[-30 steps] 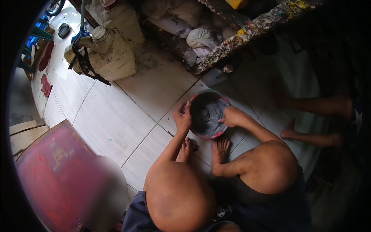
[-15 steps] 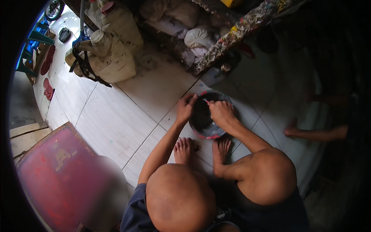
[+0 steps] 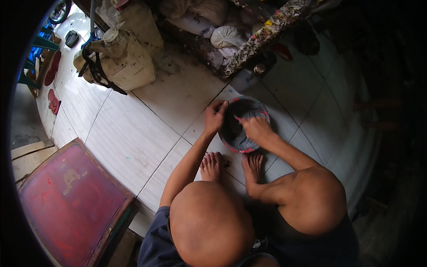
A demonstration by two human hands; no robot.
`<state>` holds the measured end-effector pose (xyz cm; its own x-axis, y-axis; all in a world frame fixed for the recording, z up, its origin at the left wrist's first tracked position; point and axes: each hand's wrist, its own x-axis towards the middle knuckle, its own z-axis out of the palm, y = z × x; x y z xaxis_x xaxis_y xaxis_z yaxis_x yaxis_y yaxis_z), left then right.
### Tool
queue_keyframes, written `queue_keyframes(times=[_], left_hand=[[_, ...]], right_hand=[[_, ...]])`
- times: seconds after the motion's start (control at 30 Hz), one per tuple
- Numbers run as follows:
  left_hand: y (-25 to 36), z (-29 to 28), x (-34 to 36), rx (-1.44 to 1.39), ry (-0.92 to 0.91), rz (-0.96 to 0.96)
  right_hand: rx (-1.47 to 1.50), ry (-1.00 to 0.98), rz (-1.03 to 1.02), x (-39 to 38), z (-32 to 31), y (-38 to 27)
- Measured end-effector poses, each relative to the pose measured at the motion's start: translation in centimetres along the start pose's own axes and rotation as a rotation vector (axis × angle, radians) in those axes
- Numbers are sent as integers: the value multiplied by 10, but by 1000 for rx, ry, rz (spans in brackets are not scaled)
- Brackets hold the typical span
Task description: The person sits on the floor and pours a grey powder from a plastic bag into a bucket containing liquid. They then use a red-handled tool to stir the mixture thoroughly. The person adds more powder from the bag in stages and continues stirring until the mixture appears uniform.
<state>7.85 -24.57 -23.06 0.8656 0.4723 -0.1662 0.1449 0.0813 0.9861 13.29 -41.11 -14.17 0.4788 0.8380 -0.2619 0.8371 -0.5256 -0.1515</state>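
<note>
A dark round basin [image 3: 242, 149] with red marks around its rim stands on the floor just beyond my feet. Wet grey stuff smears its inside. My left hand [image 3: 215, 117] grips the basin's left rim, thumb on top. Reaching over the right side, my right hand [image 3: 257, 129] is closed around a small tool [image 3: 237, 118]. Only its pinkish-red end shows beside the fingers, so its kind is hidden.
Dirty plastic jerrycans [image 3: 122, 66] stand at the upper left. Tied plastic bags [image 3: 225, 37] lie beneath a paint-crusted beam [image 3: 267, 38]. A red panel [image 3: 73, 200] is at the lower left, sandals [image 3: 54, 101] beyond. Dim limbs of another person [image 3: 378, 107] show at right.
My right hand has shifted slightly within the basin, still holding the small tool. The other person's limbs at right have moved farther back. The blurred shape over the red panel is gone.
</note>
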Motion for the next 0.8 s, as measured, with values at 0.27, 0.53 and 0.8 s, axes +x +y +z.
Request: queue_keyframes(times=[0.27, 0.53, 0.8], left_hand=[[-9, -6, 21, 87, -147, 77], [0, -12, 21, 148, -302, 1], [-1, -1, 20, 156, -240, 59]], right_hand=[[82, -107, 81, -8, -31, 32], [291, -324, 461, 2, -43, 21], [339, -324, 453, -10, -23, 46]])
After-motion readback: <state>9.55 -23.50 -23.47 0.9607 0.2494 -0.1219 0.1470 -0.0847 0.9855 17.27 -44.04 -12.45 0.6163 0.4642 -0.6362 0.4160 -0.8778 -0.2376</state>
